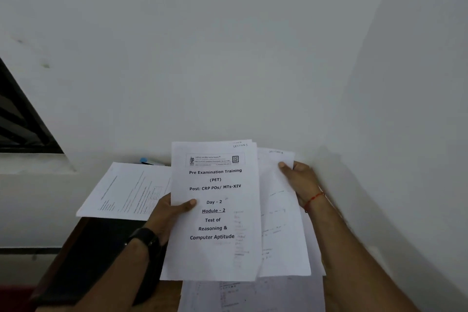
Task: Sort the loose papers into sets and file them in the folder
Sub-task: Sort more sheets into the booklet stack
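Note:
I hold up a set of white papers topped by a printed cover sheet [215, 213] headed "Pre Examination Training". My left hand [169, 213] grips its left edge, thumb on the front. Behind it and offset to the right is another sheet [281, 223], which my right hand [298, 182] pinches near its upper right corner. A further printed sheet [126, 191] lies tilted on the dark table [83, 256] to the left. More papers [243, 294] lie below the held set. No folder is clearly visible.
A white wall fills the upper view, and a corner wall runs close on the right. A dark window frame [20, 119] sits at the left above a ledge. A small blue object [143, 160] peeks out behind the papers.

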